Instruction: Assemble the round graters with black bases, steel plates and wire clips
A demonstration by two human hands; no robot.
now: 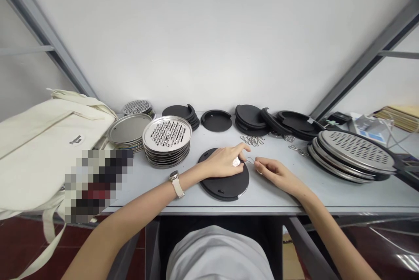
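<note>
A round black disc (229, 188) with small slots lies on the table in front of me. My left hand (224, 162) reaches over it, fingers curled around a small white crumpled piece (236, 161) that looks like tissue. Just to the right, my right hand (275, 173) pinches a thin bent wire hook (251, 160), whose free end points toward my left fingertips. Whether the left fingers touch the wire, I cannot tell. Behind my hands lies a loose heap of similar wire hooks (252, 140).
Stacked metal grater discs (167, 133) and plain metal discs (129, 129) stand left. Black round holders (216, 120) line the wall. Perforated metal plates (356, 151) are piled right. A cream bag (42, 149) covers the left end; a grey frame (366, 59) rises at right.
</note>
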